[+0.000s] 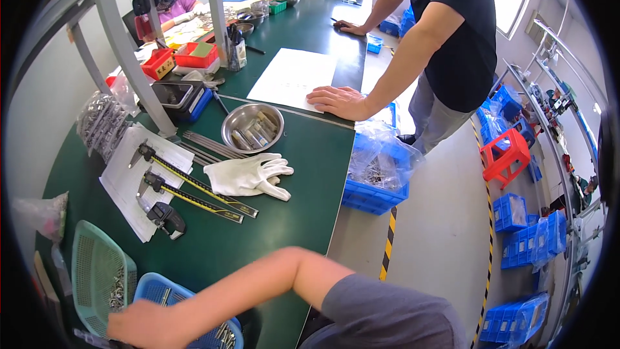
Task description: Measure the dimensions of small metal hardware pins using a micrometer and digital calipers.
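Note:
My right forearm reaches in from the lower right, bent at the elbow. At its end my right hand (145, 326) is closed, slightly blurred, over the edges of two baskets. The fingers face away, so what they hold is hidden. Left of the hand is a pale green plastic basket (97, 252) with small metal parts (117, 289) inside. Beneath and beside my wrist lies a blue basket (152, 279), also with metal pins or screws (225, 335). A dark grey tool (90, 338), partly cut off, shows beside my hand at the lower edge. My left hand is out of view.
On the green table (297, 213) lie two calipers (194, 197), a micrometer (166, 218), papers (123, 184), white gloves (242, 176) and a steel bowl (252, 128) of cylinders. A standing person's hand (339, 102) rests by a white sheet (290, 77). Blue crates (374, 197) stand on the floor.

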Tool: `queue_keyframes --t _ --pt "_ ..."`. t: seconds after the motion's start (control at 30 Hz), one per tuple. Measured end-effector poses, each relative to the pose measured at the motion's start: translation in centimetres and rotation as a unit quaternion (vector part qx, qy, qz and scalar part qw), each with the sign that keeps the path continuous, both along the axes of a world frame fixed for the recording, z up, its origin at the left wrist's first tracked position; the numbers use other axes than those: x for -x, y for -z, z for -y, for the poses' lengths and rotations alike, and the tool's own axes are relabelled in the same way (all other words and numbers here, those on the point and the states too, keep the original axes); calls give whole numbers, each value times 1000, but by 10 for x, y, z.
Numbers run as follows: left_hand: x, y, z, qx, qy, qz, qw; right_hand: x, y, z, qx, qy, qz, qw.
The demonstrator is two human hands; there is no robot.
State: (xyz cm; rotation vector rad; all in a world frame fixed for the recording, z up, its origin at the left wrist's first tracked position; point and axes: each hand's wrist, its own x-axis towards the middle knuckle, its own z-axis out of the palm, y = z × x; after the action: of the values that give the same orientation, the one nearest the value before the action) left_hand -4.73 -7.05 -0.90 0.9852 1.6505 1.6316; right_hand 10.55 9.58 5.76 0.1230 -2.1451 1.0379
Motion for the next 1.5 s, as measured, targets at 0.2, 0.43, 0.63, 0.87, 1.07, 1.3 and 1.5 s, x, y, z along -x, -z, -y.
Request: queue_keyframes --t 0.2,0.43,0.63,0.87,1.07,1.3,1.5 --pt "-21 -10 -2 -28 -10 -57 998 -111 -48 -143 -41 328 260 907" --pt "-8 -5 -4 -38 23 -3 999 -305 -108 -313 211 687 176 672" --pt "-22 -16 -4 -29 6 -27 999 -363 -145 -306 263 733 112 617" --pt "-24 -22 -6 -1 23 -74 997 -367 -158 -299 248 752 96 603" --pt "-37 -29 -15 -2 8 -82 997 -377 -152 -300 268 746 94 603" --pt "-27 -22 -17 -23 20 -96 995 -382 -162 -290 268 749 110 596" --pt "-36 -28 -19 -28 36 -144 989 -392 -152 -302 277 760 125 574"
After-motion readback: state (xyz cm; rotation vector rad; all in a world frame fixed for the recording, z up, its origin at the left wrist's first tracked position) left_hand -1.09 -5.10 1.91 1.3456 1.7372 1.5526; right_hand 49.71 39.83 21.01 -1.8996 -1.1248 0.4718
